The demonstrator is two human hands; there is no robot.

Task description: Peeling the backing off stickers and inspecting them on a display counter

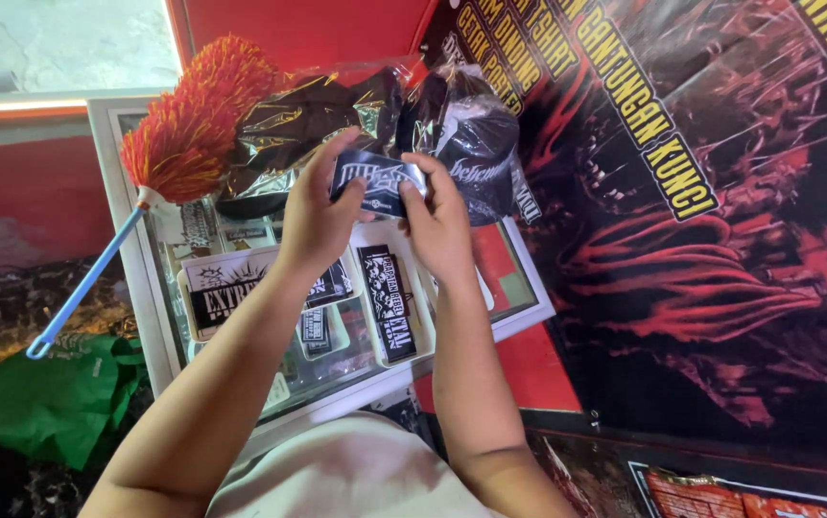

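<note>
Dark printed patch, held up in both hands above a glass display counter.

Surface: white-framed glass counter in a red-walled stall; dark marbled floor to the left; one large black-and-red printed banner hangs on the right. Patch: one, rectangular, black with pale lettering, pinched at its left end by the left hand and at its right end by the right hand, fingers closed on its edges. Under the glass: several black-and-white stickers, exact number hard to tell. On the counter behind the patch: foil-wrapped dark goods and one wrapped black cap, partly hidden by the hands. One red-orange duster with a blue handle leans at the counter's left. One green bag lies on the floor.
</note>
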